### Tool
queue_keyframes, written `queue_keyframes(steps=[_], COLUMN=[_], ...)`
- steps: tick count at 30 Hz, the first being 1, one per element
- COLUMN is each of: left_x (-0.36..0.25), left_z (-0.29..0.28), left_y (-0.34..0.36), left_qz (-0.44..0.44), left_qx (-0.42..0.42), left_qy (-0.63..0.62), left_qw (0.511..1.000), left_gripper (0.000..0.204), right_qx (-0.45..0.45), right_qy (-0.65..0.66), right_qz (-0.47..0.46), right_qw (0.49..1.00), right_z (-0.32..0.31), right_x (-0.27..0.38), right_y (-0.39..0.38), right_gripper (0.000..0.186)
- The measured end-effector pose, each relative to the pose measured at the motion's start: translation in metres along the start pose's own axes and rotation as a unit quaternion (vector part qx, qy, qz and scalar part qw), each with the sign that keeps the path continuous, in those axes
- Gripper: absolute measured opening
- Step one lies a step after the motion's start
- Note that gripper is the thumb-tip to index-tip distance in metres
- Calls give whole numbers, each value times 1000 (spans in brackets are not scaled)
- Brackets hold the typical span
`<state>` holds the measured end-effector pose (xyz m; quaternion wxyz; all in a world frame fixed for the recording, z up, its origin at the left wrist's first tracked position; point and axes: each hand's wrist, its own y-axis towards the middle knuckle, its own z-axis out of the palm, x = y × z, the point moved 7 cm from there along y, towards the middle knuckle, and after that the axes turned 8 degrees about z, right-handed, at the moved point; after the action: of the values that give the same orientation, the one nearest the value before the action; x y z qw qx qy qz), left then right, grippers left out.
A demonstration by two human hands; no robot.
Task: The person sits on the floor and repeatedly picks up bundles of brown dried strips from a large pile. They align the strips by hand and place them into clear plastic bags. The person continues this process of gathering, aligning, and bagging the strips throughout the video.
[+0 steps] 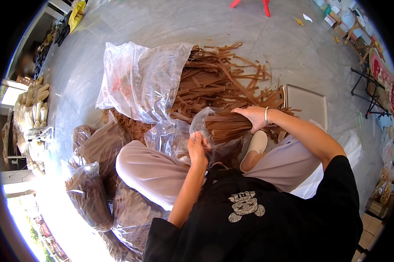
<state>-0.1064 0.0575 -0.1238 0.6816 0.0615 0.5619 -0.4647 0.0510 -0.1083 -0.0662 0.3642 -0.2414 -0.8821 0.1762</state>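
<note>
My right hand (pixel 255 116) is wrapped round a thick bundle of flat brown strips (pixel 225 125), thumb on top. The bundle lies sideways, its left end at the mouth of a clear plastic bag (pixel 198 118). My left hand (pixel 197 147) pinches the near edge of that bag, fingers closed on the film. Just beyond both hands, a loose heap of brown strips (pixel 214 78) spills from a large clear sack (pixel 140 81) lying on its side. How far the bundle reaches into the bag is hard to make out.
Several filled clear bags (pixel 90 196) of brown strips are piled by my left knee. A shallow grey tray (pixel 308 105) lies right of the heap. At the far edge are red stool legs (pixel 267 8); a black-framed folding chair (pixel 371 94) stands at right.
</note>
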Motion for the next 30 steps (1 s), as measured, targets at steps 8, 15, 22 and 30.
queue_keyframes(steps=[8, 15, 22, 30], left_x=[-51, -32, -32, -27], left_z=[17, -37, -50, 23], left_y=[-41, -20, -12, -47], left_qz=[27, -25, 11, -19], left_qx=[188, 87, 1, 115], left_qy=[146, 58, 14, -32], left_qw=[971, 994, 1000, 993], left_gripper=[26, 28, 28, 44], right_qx=[95, 128, 120, 86], right_qy=[46, 55, 43, -46], right_qz=[12, 10, -15, 84], right_qw=[994, 990, 992, 992], right_z=[41, 45, 29, 46], right_x=[-19, -25, -8, -20], right_y=[54, 61, 46, 48], right_gripper=[96, 95, 103, 99])
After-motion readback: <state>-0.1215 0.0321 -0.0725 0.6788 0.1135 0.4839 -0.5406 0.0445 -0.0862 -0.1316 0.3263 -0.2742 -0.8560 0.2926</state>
